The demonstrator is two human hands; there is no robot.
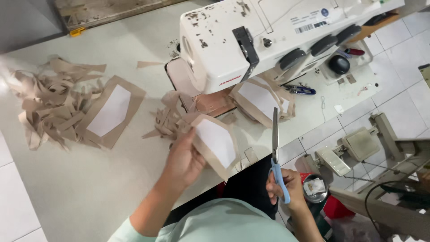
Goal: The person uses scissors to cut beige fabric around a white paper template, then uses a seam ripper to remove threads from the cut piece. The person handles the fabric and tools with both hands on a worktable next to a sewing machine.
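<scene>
The white tabletop (89,188) carries a white sewing machine (251,40). A heap of beige fabric strips (45,103) lies at far left. Left hand (183,161): grip closed on a beige fabric piece with white hexagonal centre (216,142), held above the tabletop's near edge. Right hand (286,186): grip closed on blue-handled scissors (276,152), blades closed and pointing upward, just beside the piece.

Fabric piece (215,142) left, scissors (276,152) right.

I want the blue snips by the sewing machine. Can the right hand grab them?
Probably not straight away: the right hand already holds scissors. The blue snips lie uncovered on the table.
</scene>
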